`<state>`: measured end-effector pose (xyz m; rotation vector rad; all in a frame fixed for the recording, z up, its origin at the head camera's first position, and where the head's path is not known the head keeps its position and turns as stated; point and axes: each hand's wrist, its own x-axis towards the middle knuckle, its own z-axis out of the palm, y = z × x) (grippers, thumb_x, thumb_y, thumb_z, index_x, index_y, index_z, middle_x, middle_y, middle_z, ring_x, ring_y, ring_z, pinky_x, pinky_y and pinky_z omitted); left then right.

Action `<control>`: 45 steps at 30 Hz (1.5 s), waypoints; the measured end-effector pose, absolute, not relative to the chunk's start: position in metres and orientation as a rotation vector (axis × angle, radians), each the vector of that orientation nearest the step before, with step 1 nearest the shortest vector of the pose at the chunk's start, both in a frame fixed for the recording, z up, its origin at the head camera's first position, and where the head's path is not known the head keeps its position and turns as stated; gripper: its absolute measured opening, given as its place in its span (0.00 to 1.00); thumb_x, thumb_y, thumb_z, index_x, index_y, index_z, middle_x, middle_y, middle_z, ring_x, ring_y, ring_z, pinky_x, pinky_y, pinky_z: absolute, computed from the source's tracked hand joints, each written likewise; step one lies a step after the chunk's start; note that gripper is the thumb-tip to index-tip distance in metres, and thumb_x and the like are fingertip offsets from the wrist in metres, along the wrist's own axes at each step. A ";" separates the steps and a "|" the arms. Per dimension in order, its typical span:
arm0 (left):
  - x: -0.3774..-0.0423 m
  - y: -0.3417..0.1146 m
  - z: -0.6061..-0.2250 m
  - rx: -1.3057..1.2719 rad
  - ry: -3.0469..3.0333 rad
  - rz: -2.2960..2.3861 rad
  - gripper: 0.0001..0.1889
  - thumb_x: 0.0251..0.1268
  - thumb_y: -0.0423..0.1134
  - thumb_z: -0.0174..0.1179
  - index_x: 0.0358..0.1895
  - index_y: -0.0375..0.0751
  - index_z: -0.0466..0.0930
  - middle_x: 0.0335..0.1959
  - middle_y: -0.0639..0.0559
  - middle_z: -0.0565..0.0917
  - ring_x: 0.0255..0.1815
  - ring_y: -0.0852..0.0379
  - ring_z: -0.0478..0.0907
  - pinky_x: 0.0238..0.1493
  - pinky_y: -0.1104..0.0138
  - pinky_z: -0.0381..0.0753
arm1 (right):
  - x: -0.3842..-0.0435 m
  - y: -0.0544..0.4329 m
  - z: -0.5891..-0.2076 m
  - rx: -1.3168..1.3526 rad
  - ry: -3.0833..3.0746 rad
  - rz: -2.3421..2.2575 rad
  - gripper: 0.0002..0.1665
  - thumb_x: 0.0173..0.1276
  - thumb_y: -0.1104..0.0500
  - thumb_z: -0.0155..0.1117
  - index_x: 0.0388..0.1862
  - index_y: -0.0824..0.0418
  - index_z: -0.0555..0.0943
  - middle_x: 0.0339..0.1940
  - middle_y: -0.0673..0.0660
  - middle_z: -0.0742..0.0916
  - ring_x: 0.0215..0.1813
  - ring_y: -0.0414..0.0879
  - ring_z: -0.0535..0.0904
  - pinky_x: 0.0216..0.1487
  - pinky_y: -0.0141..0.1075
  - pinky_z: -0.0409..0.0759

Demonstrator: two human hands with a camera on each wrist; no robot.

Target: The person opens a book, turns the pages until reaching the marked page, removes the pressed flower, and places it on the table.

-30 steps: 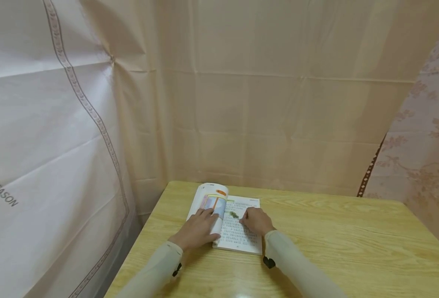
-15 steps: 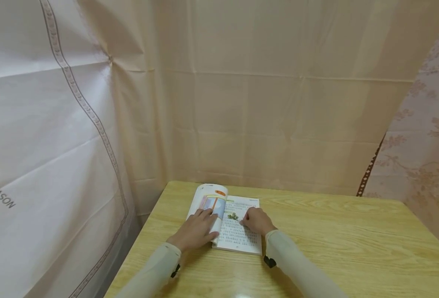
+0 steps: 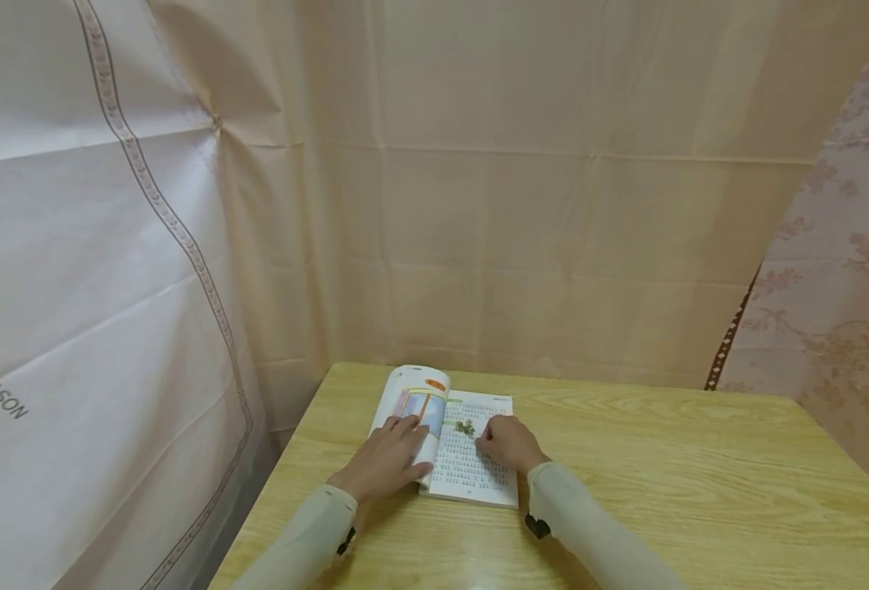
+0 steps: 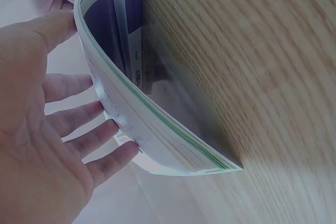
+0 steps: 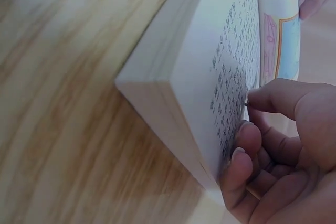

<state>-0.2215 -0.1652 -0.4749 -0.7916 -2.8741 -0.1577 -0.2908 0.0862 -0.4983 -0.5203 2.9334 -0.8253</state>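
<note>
A thick paperback book (image 3: pixel 471 483) lies spread on the wooden table, its left pages (image 3: pixel 405 393) curling upward off the tabletop. Across those pages my left hand (image 3: pixel 386 459) rests with fingers extended; the left wrist view has the fingertips (image 4: pixel 126 156) touching the curved sheets. My right hand (image 3: pixel 511 442) is over the printed right page, fingers curled and knuckles low on the paper. Between its thumb and forefinger it pinches the thin dark stem (image 5: pixel 247 104) of a small green leafy sprig (image 3: pixel 465 427), whose leafy end lies over the text.
The wooden table (image 3: pixel 663 475) extends to the right of the book. Behind it hangs a beige cloth (image 3: pixel 522 246). A white printed cloth (image 3: pixel 110 328) is at the left, and a floral cloth (image 3: pixel 847 270) at the right.
The leafy end of the sprig has turned and shifted slightly between the frames while the right hand stays nearly in place. The left hand and the book have hardly moved.
</note>
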 end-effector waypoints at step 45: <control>-0.221 -0.165 -0.479 -0.781 -2.831 -0.138 0.33 0.74 0.57 0.60 0.70 0.33 0.73 0.67 0.37 0.73 0.66 0.42 0.70 0.67 0.51 0.72 | -0.277 0.126 -0.484 -0.471 2.989 -0.946 0.10 0.69 0.56 0.69 0.28 0.55 0.82 0.25 0.48 0.81 0.25 0.44 0.74 0.25 0.37 0.72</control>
